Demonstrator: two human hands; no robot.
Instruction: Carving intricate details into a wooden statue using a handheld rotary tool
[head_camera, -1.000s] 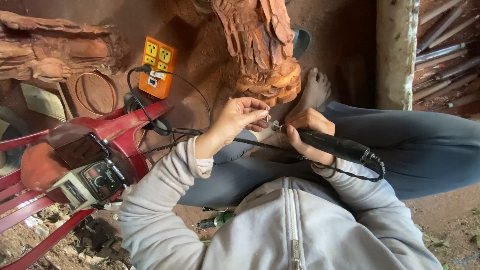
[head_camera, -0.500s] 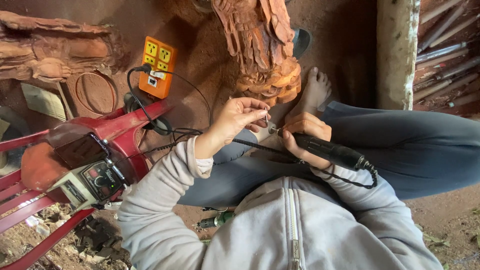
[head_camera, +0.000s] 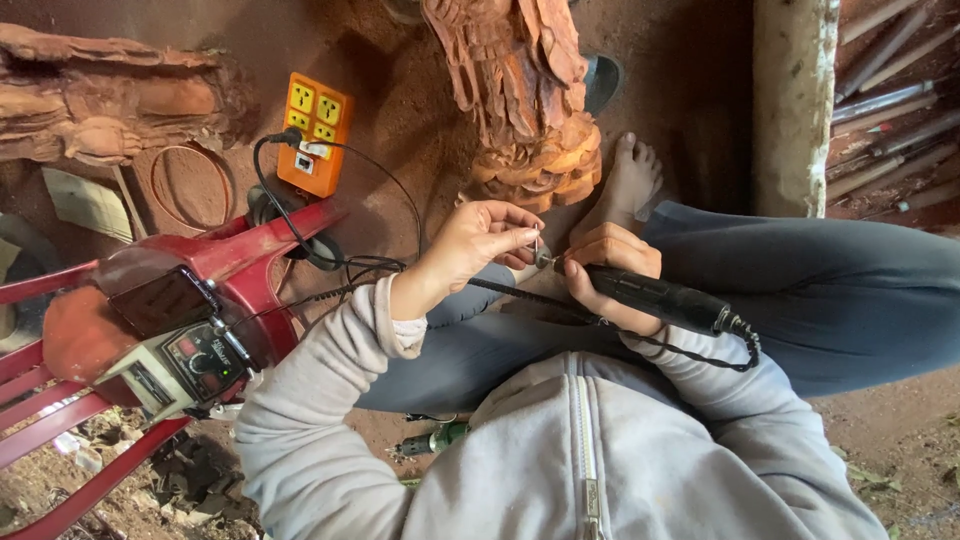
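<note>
Two hands meet over lap, near carved wood figure (head_camera: 530, 110). Right hand (head_camera: 610, 275) clamped round black rotary tool (head_camera: 660, 297); left hand (head_camera: 480, 245) fingers pinched on thin bit (head_camera: 537, 245) at tool tip. Likely bit-fitting step. Next calls for steady seating, then tightening.

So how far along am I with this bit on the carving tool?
Done: a black plug sits in the orange power strip. In hand: your right hand grips the black handpiece, while left hand fingers pinch the thin bit at its nose. Left: the bit isn't released, and the wooden carving is untouched by the tool.
</note>
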